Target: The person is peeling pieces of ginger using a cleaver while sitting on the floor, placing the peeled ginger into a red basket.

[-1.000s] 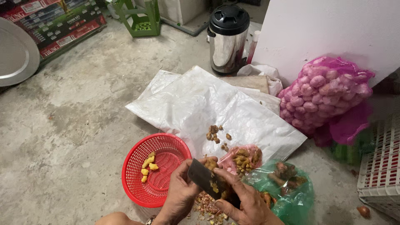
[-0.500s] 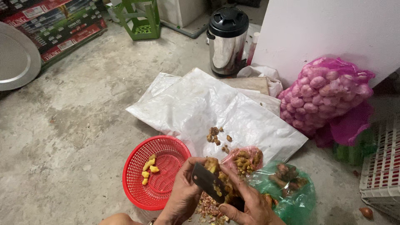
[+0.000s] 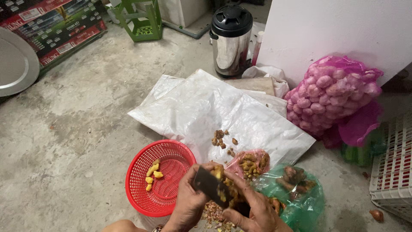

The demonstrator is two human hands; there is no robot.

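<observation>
Yellow root piece [image 3: 217, 172], one knife [image 3: 210, 186]

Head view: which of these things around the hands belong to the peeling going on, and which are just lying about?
In use:
left hand holding a yellow root piece
right hand with the knife
red basket with peeled pieces
peel scraps
green bag of roots

Lying about:
steel flask
pink net sack of shallots
green stool
white crate

Grey concrete floor [image 3: 64, 141] with things on it.
On it lie a white plastic sheet [image 3: 223, 111], a red basket [image 3: 161, 178], a steel flask [image 3: 231, 41] and a pink net sack [image 3: 332, 92].
</observation>
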